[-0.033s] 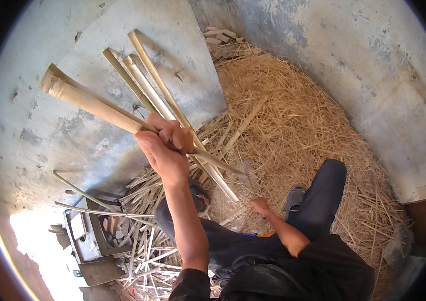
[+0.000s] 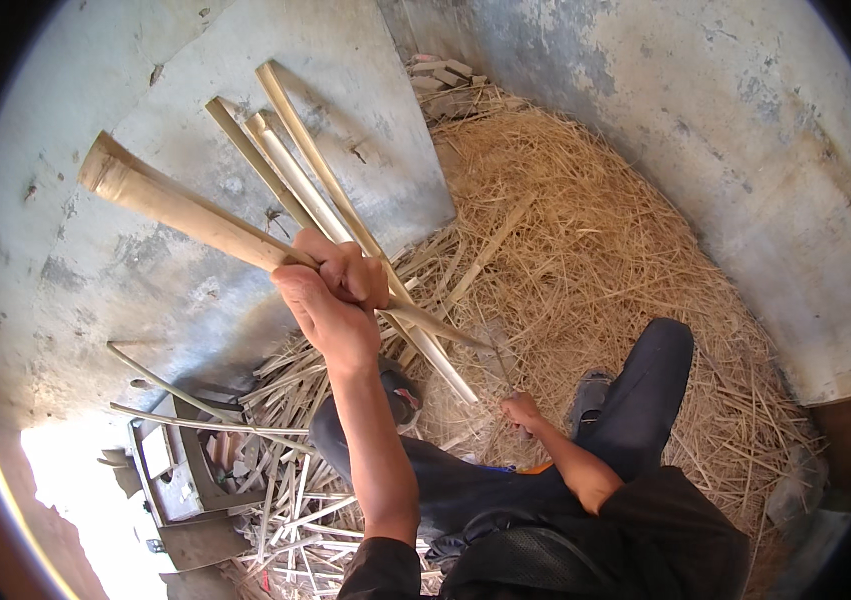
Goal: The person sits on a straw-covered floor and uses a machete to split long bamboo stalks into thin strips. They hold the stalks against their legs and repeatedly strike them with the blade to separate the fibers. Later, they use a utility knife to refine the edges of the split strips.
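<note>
Daylight fills the space, strongest at the blown-out white opening (image 2: 95, 510), well to the lower left of the straw heap (image 2: 565, 225), which looks warm and evenly lit. Left of the heap, leaning bamboo strips (image 2: 303, 185) cast soft shadows, and the held bamboo pole (image 2: 185, 210) shows little motion blur. Below the heap, the black shirt (image 2: 645, 540) loses detail. Fisheye distortion curves the wall (image 2: 705, 130) right of the heap; black vignetting swallows the corners.

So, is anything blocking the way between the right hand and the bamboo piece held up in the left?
Nothing visible blocks it: from the right hand, what looks like a thin blade extends toward the bamboo piece at its lower end.
</note>
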`<state>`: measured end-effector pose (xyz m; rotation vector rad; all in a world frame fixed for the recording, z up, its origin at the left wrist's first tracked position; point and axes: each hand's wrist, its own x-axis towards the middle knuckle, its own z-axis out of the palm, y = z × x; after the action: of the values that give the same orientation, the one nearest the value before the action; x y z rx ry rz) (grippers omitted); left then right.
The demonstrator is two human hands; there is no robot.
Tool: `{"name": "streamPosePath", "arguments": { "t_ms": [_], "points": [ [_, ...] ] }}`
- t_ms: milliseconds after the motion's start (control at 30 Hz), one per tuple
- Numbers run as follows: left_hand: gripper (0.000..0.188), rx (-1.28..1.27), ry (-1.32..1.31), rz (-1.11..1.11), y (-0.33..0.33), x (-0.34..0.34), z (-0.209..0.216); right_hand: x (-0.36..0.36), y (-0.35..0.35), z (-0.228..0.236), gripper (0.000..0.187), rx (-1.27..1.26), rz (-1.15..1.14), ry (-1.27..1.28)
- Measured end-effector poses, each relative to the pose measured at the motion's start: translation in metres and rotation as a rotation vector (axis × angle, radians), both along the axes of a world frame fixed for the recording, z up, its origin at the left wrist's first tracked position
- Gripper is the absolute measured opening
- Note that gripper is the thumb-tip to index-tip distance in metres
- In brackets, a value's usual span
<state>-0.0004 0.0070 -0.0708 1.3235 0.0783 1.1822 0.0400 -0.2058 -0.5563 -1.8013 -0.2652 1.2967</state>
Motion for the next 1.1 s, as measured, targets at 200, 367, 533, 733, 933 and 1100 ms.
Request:
{"name": "streamPosePath", "arguments": {
  "t_ms": [200,367,533,733,933,1100],
  "points": [
    [0.057,-0.017,-0.018,0.017,0.007,-0.004,-0.002,0.014,-0.006,0.001,0.029,0.202,-0.157,0.767],
    [0.058,-0.054,-0.018,0.137,0.01,-0.008,-0.001,0.002,-0.002,0.021,0.025,0.122,-0.178,0.482],
    [0.058,-0.061,-0.003,0.25,0.017,-0.006,-0.001,-0.008,0.016,0.041,0.009,0.135,-0.151,0.217],
    [0.06,-0.094,-0.028,0.241,0.023,-0.008,0.001,-0.013,0.011,-0.012,0.019,0.047,-0.094,-0.173],
    [0.058,-0.137,-0.043,0.243,0.032,-0.027,-0.007,-0.004,-0.024,-0.017,0.021,-0.246,-0.025,0.0],
    [0.058,-0.152,-0.067,0.262,0.04,-0.027,-0.005,-0.005,-0.029,-0.027,0.02,-0.143,-0.09,0.103]
  ]
}}
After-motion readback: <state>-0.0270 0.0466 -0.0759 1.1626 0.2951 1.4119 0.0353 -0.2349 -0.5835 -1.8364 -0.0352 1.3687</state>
